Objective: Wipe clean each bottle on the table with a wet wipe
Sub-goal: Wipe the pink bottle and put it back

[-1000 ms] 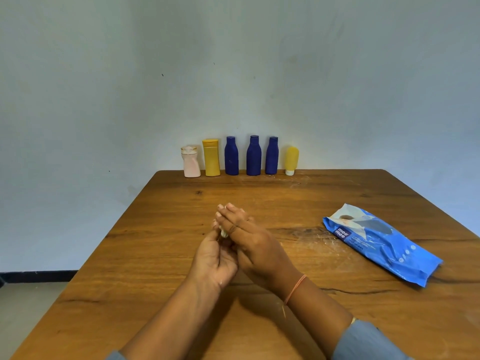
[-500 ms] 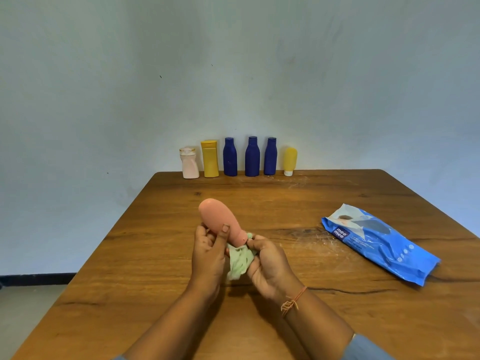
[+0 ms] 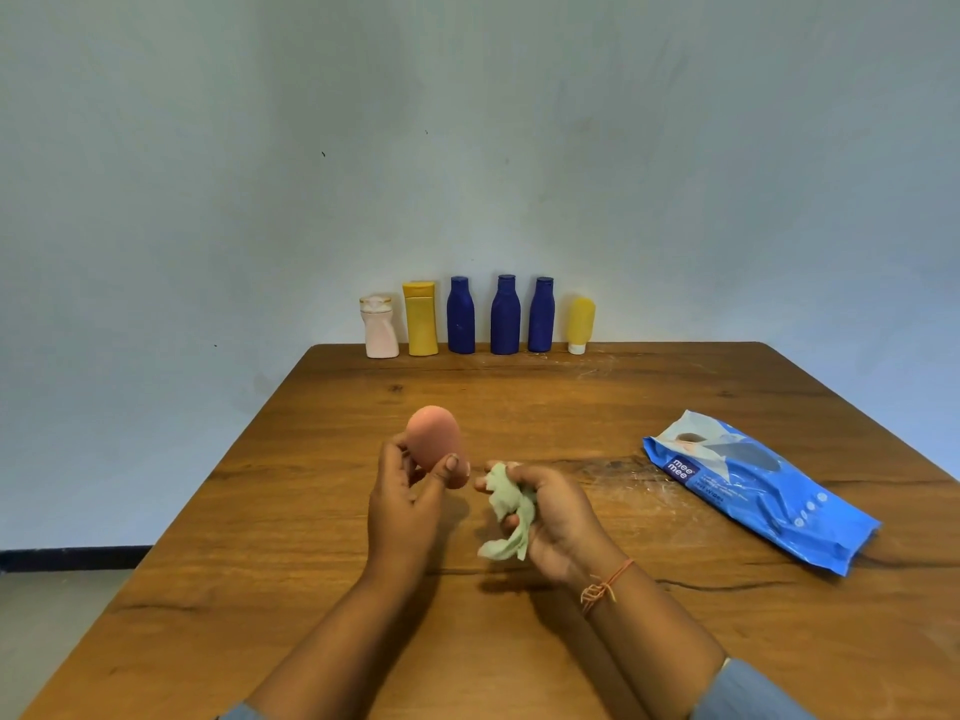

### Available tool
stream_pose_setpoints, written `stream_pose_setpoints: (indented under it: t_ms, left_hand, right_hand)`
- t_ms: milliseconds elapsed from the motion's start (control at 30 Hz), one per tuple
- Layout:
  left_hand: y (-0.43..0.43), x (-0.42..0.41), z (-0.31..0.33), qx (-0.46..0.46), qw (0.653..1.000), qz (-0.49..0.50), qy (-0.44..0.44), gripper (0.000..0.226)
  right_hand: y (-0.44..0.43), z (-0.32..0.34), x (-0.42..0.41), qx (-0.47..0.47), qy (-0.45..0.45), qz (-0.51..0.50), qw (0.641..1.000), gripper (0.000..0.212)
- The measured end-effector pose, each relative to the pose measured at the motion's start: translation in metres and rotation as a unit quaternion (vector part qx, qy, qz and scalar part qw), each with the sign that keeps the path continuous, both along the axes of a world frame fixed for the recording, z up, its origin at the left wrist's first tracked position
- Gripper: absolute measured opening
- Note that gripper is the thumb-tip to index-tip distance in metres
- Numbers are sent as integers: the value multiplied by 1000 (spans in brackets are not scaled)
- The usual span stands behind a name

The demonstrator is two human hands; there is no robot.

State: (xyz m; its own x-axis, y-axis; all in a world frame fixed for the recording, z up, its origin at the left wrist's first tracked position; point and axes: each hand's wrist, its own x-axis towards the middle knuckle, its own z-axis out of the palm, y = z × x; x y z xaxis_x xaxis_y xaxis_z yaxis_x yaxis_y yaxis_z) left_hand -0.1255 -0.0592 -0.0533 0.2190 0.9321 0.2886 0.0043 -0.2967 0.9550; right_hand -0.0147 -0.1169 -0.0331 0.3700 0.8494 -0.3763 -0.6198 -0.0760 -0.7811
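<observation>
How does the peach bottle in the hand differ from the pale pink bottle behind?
The peach bottle is held by the left hand; the pale pink bottle stands upright on the table. The peach bottle is darker and rounded; the pale pink bottle is waisted, with a cap. Both are pinkish.

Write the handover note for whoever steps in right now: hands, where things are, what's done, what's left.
Hands: the left hand grips the peach bottle above the table. The right hand grips the crumpled green wipe, just apart from the bottle.
Far edge, in a row: pale pink bottle, yellow bottle, left blue bottle, middle blue bottle, right blue bottle, yellow tube. The wipes pack lies to the right.
Done: wipe out, peach bottle in hand. Whether the row is already clean cannot be told.
Left: finish the peach bottle, then any unwiped ones.
</observation>
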Motion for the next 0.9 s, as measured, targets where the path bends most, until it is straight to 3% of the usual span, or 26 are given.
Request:
stream_pose_setpoints:
  t_ms: [67,200,300,500,700,900]
  left_hand:
    - [5,-1,2,-36,999,7,-11,30]
    - [14,4,2,-43,998,-30,30,27]
    - [18,13,2,-15,994,-54,90,28]
    - [19,37,11,83,980,-52,176,26]
    - [21,73,24,150,971,-11,186,26]
    - [29,108,26,193,968,-4,162,27]
  right_hand:
    - [1,3,8,-1,-52,-12,999,23]
    - [-2,11,17,-11,-243,49,969,19]
    - [-2,20,22,2,-379,93,921,25]
    - [10,34,35,26,-576,64,814,44]
    - [24,38,50,-48,-630,-2,775,59]
    - [34,41,79,-32,-577,-86,812,16]
